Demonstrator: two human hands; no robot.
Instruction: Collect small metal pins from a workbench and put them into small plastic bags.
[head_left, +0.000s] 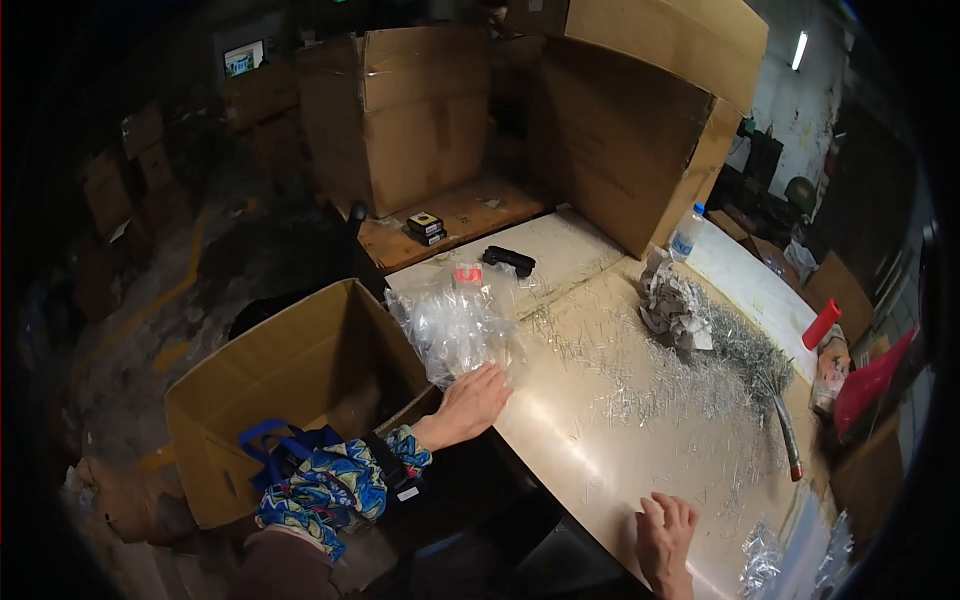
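My left hand [470, 405] reaches over the table's left edge. Its fingers lie stretched out against the near side of a clear plastic bag [445, 335], without a visible grip on it. The bag is crumpled, and a red and white label [468, 274] shows at its top. My right hand [666, 540] is at the near edge of the table [570, 420], its fingers loosely bent and apart with nothing seen in them. Many thin silver metal pins [735, 355] lie heaped and scattered to the right, beyond that hand. Crumpled grey paper [677, 305] rests on the heap.
An open cardboard box [215, 420] stands left of the table, below my left forearm. Large cartons [425, 125] stand at the back. A black object [508, 262], small boxes [426, 228], a water bottle [687, 233], a tube-like rod [788, 440] and a red cylinder [821, 324] are around the tabletop.
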